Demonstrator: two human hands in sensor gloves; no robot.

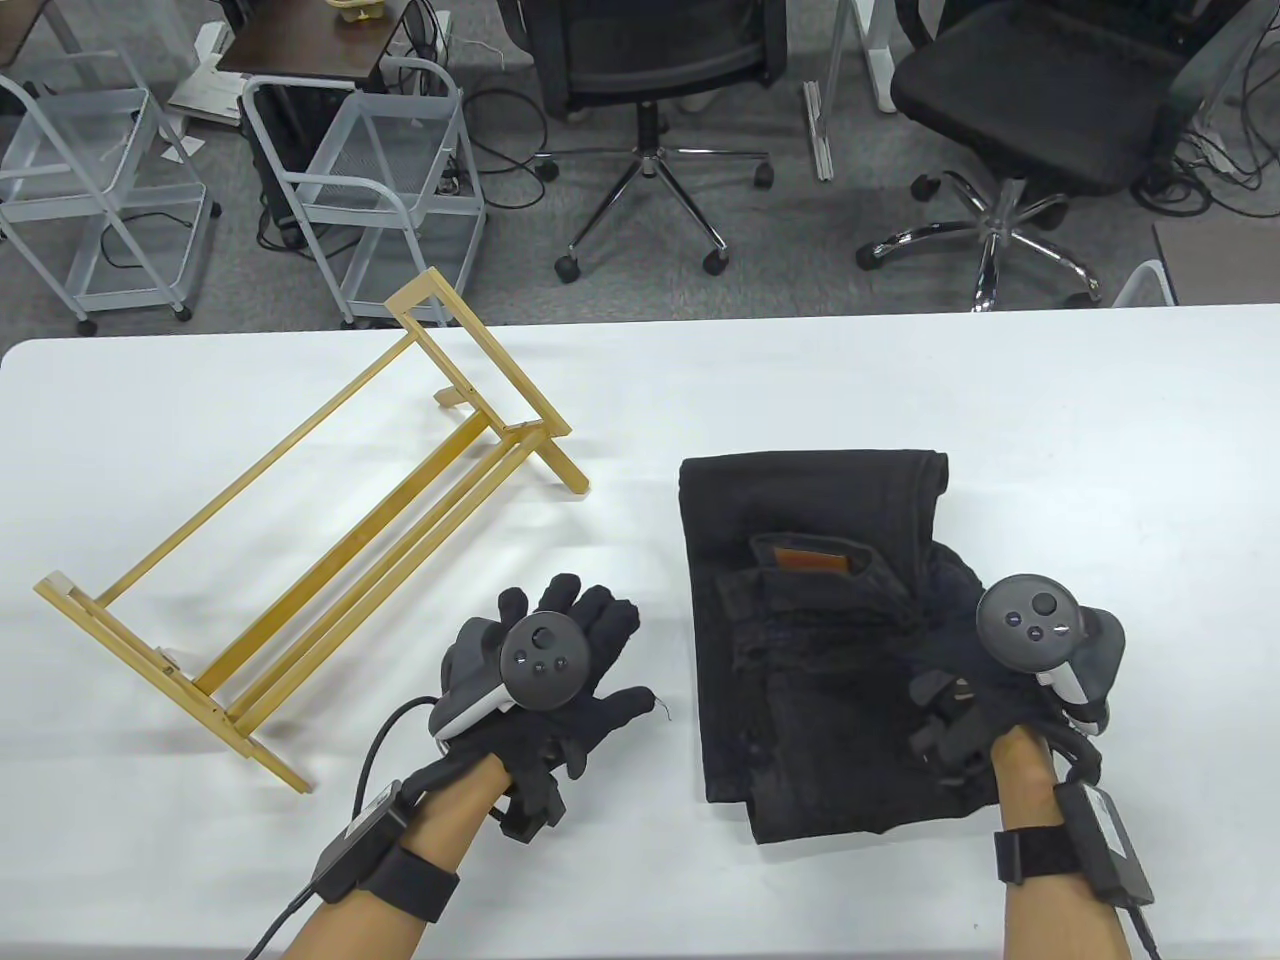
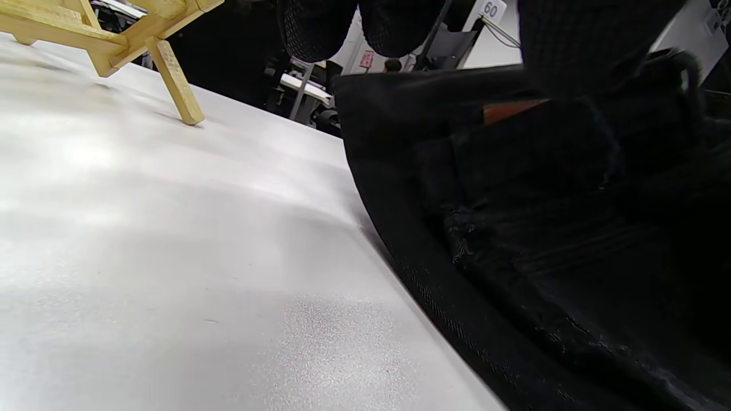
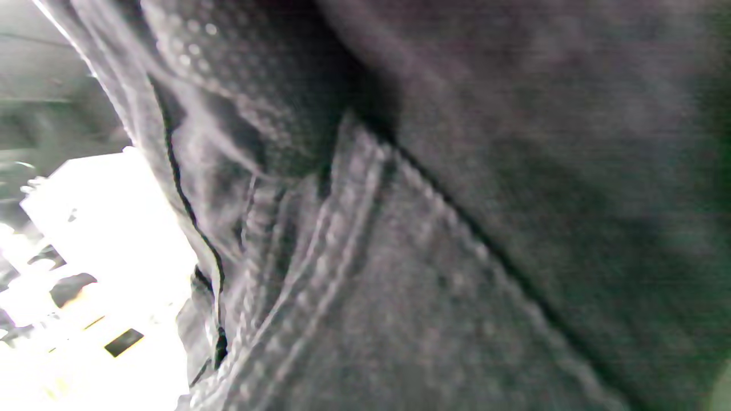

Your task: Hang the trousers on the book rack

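The black folded trousers (image 1: pixel 810 620) lie on the white table (image 1: pixel 900 380), right of centre, with a brown label showing. The wooden book rack (image 1: pixel 330 540) stands at the left, angled. My left hand (image 1: pixel 575 640) lies open and spread on the table between the rack and the trousers, touching neither. Its fingertips (image 2: pixel 320 23) hang over the trousers' edge (image 2: pixel 514 228) in the left wrist view. My right hand (image 1: pixel 985 690) sits on the trousers' right edge, where the cloth is bunched up around it. In the right wrist view a gloved finger (image 3: pixel 257 85) presses into the denim (image 3: pixel 428 285).
Beyond the table's far edge stand two office chairs (image 1: pixel 650 60) and two white wire carts (image 1: pixel 380 170). Bare table surface lies in front of the rack and right of the trousers.
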